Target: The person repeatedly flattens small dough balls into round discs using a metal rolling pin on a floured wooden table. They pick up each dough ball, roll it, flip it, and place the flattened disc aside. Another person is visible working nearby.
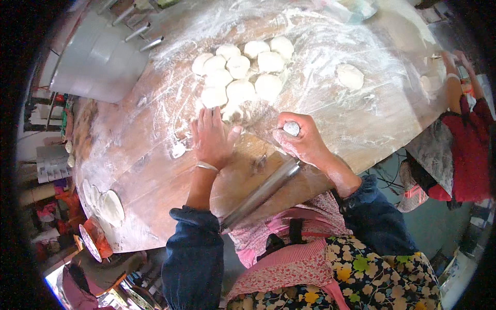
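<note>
My left hand (211, 137) rests palm down on the floured wooden work table (155, 182), fingertips touching the near edge of a group of dough balls (238, 66). My right hand (300, 135) is curled around a handle with a pale, rounded end; the tool's lower part is hidden. A metal rolling pin (263, 193) lies slantwise at the table's near edge, between my forearms. A single dough piece (350, 76) sits farther to the right. Thin flat dough rounds (106, 207) overlap at the lower left.
A large metal container (100, 54) stands at the back left, with several metal rods (151, 43) beside it. An orange container (95, 238) is at the lower left edge. At the right, another person in red (469, 155) has their hands by the table. Loose flour lies widely about.
</note>
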`<state>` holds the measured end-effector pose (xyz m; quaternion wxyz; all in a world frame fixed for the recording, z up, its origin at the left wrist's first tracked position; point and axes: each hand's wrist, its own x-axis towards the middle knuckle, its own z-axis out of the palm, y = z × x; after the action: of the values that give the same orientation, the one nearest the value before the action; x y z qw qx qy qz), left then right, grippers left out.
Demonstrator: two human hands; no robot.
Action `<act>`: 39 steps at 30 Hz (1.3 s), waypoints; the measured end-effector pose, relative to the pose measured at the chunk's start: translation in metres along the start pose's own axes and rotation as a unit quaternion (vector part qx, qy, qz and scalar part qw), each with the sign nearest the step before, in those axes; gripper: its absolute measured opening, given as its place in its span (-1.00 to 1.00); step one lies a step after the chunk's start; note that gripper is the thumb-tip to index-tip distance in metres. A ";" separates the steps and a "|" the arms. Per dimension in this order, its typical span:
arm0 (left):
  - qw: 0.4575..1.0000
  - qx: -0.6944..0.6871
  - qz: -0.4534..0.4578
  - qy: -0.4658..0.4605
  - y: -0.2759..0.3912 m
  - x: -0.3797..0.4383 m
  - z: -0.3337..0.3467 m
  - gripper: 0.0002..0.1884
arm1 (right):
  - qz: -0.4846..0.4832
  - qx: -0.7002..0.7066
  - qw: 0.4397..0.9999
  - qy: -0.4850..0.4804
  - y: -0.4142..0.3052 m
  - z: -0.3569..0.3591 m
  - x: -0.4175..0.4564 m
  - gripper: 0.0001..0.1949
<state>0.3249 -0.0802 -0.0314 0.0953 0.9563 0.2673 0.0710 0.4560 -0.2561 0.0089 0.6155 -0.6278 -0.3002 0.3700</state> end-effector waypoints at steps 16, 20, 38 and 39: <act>0.928 -0.348 -0.123 -0.047 0.004 -0.073 -0.012 -0.72 | -0.173 -0.199 0.962 0.068 0.014 0.034 0.046 -0.81; 0.905 -0.397 -0.149 -0.026 -0.018 -0.055 0.003 -0.75 | -0.193 -0.232 0.953 0.009 0.002 0.079 0.104 -0.84; 0.965 -0.260 -0.024 0.034 -0.021 -0.050 -0.009 -0.75 | -0.206 -0.231 0.950 -0.040 0.000 0.095 0.121 -0.89; 0.974 -0.216 0.025 0.063 -0.023 -0.046 -0.012 -0.75 | -0.246 -0.221 0.944 -0.013 0.003 0.102 0.123 -0.89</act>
<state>0.2721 -0.0837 -0.0287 0.2810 0.9131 0.2268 0.1893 0.4381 -0.0979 -0.0029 0.5292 -0.6499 -0.5275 0.1391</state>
